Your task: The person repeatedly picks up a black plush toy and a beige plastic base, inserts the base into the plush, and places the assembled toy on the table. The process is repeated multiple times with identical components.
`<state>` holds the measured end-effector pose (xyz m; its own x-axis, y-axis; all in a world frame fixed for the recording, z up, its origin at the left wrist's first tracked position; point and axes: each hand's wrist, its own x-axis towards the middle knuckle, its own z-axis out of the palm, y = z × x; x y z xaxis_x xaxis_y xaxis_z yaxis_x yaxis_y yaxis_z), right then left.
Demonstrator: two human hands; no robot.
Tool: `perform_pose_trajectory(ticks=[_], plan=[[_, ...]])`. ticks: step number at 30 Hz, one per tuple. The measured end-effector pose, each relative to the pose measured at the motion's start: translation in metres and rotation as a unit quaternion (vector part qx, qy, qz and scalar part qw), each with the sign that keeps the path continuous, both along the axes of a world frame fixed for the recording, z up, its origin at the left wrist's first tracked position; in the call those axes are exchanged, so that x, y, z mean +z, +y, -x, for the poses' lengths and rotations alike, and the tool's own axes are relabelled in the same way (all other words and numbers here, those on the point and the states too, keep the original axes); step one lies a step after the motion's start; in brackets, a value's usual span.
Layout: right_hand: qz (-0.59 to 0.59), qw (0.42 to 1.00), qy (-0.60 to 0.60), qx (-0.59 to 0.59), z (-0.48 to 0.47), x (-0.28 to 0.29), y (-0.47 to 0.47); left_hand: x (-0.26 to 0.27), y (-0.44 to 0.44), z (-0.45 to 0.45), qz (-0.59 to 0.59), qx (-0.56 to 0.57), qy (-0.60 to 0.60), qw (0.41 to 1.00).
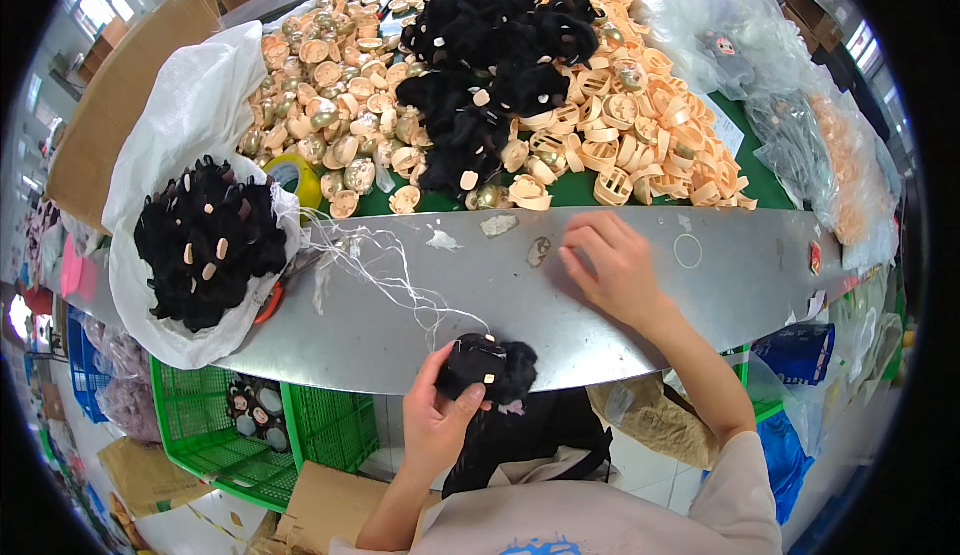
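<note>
My left hand grips a black plush piece at the near edge of the metal table. It has small cream patches and a fluffy black part on its right. From its top, white threads run up and left toward a white sack. My right hand hovers over or rests on the table, fingers bent; its palm side is hidden, and I see nothing held in it. Beyond it lie many peach plastic parts beside a heap of black plush pieces.
At left, a white sack holds more black plush pieces. Next to it are orange-handled scissors and a yellow tape roll. Clear plastic bags crowd the right side. Green crates stand below the table.
</note>
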<state>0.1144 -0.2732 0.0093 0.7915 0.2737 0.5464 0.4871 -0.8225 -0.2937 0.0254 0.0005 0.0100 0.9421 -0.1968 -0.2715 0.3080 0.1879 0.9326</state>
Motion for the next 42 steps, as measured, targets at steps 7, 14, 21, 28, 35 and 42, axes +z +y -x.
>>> perform_pose_trajectory(ticks=[7,14,21,28,35,42], plan=[[-0.003,0.997,0.063,-0.041,-0.022,-0.015,0.003,-0.014,0.005,0.0,-0.014,0.061,-0.056,0.996],[-0.014,0.995,0.089,-0.032,-0.061,-0.028,0.007,-0.005,0.009,-0.001,-0.043,0.113,-0.072,0.99],[-0.228,0.955,0.164,0.099,-0.02,0.001,0.034,-0.002,0.015,0.003,-0.06,0.105,-0.064,0.991],[-0.171,0.92,0.224,0.274,0.042,0.024,0.063,0.003,0.01,0.002,-0.085,0.051,-0.15,0.984],[-0.287,0.895,0.251,0.231,0.066,0.033,0.069,0.005,0.007,0.01,-0.116,-0.005,-0.16,0.98],[-0.428,0.852,0.298,0.05,0.081,0.043,0.106,0.006,-0.001,0.015,-0.141,0.039,-0.165,0.975]])
